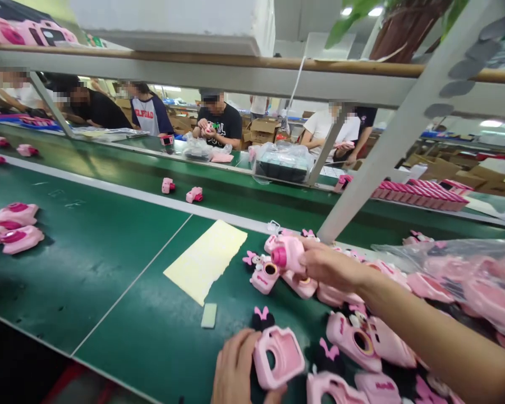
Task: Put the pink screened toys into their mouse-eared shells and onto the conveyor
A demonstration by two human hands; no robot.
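My left hand (235, 365) is closed around a pink toy-camera cover (297, 359) low in the middle of the view. The cover is hollow, with a round hole in it and a black ear with a pink bow on top. Farther off, my right hand (326, 262) grips a small pink toy camera (292, 255) with a magenta lens pointing left. Just beside it lies a pink cover (263, 278) with a mouse figure and a round opening. More such covers (356, 342) spread beneath and around my right forearm, several with black ears and bows.
A yellow paper sheet (208, 261) and a pale green block (209, 315) lie on the green table (122, 247). Pink toy cameras (194, 194) sit on the sunken belt behind. A slanted metal post (374, 151) rises near my right hand. Clear plastic bags (480, 275) lie right. Several people work opposite.
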